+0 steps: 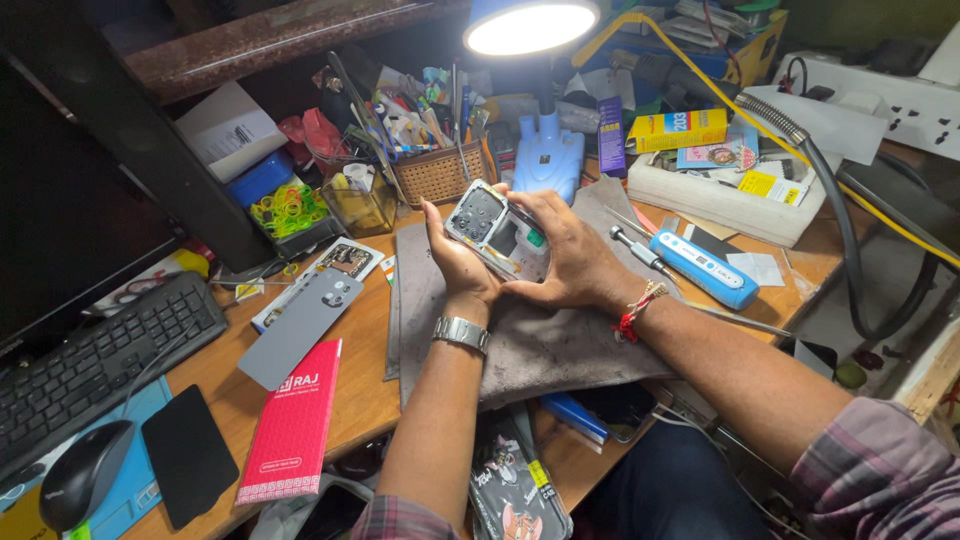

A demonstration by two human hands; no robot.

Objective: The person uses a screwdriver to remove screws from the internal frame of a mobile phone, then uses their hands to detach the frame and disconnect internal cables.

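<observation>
Both hands, left hand and right hand, clasp opened phone: white, back removed, camera block exposed.

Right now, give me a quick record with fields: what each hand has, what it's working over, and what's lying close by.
left hand: holds the left edge of the opened phone
right hand: cups the phone's right side
phone state: back cover off, insides showing, raised over the mat
work surface: grey mat on a wooden desk
right of hands: blue electric screwdriver
left of hands: grey back cover, red booklet
overhead: lit desk lamp
</observation>
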